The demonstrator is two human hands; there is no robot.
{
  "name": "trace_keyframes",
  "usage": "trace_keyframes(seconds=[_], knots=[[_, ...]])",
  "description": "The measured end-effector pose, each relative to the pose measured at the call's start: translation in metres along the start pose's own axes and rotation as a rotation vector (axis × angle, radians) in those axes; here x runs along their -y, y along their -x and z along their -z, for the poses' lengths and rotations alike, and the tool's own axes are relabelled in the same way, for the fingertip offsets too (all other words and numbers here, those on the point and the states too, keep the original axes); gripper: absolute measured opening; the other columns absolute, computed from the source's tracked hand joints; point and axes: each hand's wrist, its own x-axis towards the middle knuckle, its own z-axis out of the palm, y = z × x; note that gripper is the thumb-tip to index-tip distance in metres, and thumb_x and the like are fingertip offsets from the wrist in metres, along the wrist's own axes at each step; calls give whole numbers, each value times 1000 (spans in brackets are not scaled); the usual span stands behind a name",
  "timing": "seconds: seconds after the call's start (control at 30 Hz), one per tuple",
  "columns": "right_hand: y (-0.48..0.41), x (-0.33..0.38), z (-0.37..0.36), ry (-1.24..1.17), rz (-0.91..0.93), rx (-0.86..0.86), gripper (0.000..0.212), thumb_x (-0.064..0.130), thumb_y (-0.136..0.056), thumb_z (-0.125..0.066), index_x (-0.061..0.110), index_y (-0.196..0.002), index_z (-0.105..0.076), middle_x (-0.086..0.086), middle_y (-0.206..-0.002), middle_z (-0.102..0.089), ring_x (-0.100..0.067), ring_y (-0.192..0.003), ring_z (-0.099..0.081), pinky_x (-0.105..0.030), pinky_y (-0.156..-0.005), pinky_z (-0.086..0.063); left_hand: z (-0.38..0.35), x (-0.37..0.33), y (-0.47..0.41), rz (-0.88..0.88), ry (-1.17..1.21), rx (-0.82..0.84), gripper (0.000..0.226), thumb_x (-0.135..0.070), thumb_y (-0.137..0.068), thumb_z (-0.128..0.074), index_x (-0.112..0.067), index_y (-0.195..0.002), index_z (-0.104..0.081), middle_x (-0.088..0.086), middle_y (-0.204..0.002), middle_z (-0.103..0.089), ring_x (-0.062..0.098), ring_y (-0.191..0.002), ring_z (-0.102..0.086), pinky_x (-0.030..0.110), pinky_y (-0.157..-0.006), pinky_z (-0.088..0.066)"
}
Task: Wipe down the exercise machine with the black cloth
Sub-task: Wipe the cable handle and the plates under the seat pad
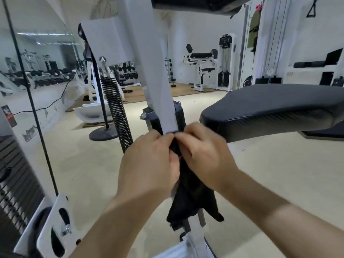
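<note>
Black cloth (pixel 191 190) is held at its top edge by both hands, the left hand (pixel 149 162) and the right hand (pixel 204 155) pinched together on it just below the white upright (pixel 162 90) of the exercise machine, beside the black seat pad (pixel 275 108). It hangs soft and light, so it is probably best bunched in one palm. No containers are seen.

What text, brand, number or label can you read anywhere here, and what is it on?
None can be read.
Weight-stack machine by the far wall: a dark plate at its top, too small and blurred.
Sticker at the left edge: blurred, with a red patch, unreadable.
White upright and black cloth held by both hands: no text seen.
</note>
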Motion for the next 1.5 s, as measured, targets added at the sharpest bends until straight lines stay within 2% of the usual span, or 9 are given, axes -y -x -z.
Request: trace_keyframes(seconds=[0.13,0.3,0.53,0.73,0.9,1.17,1.27,1.4,1.5], knots=[[-52,10,7,-53,18,-383,18,12,-91,-57,0,-95,-70,-13,-90,-63,-30,-70,-61,-37,-54,-52,5,6,-4,37,0,-96,65,-16,-81,-54,-19,-144,-42,3,-101,-59,26,-93,-55,37,-68,-46],[11,18,-17,-26,48,-134,15,5,-93,-54,0,-99,-67,-11,-87,-57,-26,-73,-54,-41,-59,-50,5,11,0,-22,-149,-35,42,-28,-84,-43,-27,-121,-63,-3,-91,-54,21,-86,-54,30,-53,-39],[31,0,-1,35,43,-20,8,-5,-85,-59,0,-83,-65,-9,-83,-56,-21,-60,-47,-36,-48,-47,-13,-2,13,-55,-109,114,29,-31,-93,-37,-30,-120,-49,-10,-89,-39,12,-87,-37,29,-59,-34],[28,-25,29,-33,-126,-251,29,12,-95,-50,3,-115,-69,-7,-88,-53,-11,-65,-48,-18,-57,-43,-41,-13,17,-183,8,33,52,-14,-86,-48,-5,-136,-51,7,-96,-57,24,-83,-54,30,-58,-45],[25,-31,3,-179,-189,-120,32,19,-97,-46,4,-116,-67,0,-89,-49,-8,-72,-46,-22,-63,-44,-44,-20,15,-135,-57,20,53,-21,-86,-51,-10,-138,-49,1,-99,-53,17,-86,-48,23,-61,-35],[65,-40,-7,-14,-357,-184,6,-1,-81,-64,4,-79,-64,-2,-74,-53,-11,-62,-36,-7,-54,-18,-57,-64,-40,-401,-343,49,11,-25,-89,-53,-23,-78,-56,0,-99,-41,22,-99,-33,32,-71,-20],[91,-35,-16,-57,-301,-89,30,7,-90,-54,28,-69,-53,12,-69,-52,-9,-63,-44,-16,-54,-30,-64,-55,2,-524,-480,-31,17,-9,-84,-50,-14,-74,-62,6,-90,-51,27,-86,-37,36,-67,-25],[126,-11,-48,-87,-314,-14,13,7,-85,-55,15,-76,-61,8,-74,-52,-8,-69,-42,-19,-63,-27,-79,-21,56,-466,-544,66,33,-4,-92,-42,-11,-104,-72,3,-70,-52,22,-61,-48,33,-54,-37],[133,-9,-60,-74,-239,-88,16,6,-78,-61,9,-89,-73,0,-67,-55,-16,-55,-49,-23,-48,-35,-77,-15,61,-406,-531,121,39,-11,-74,-72,-9,-112,-72,1,-59,-54,18,-41,-47,25,-40,-36]])
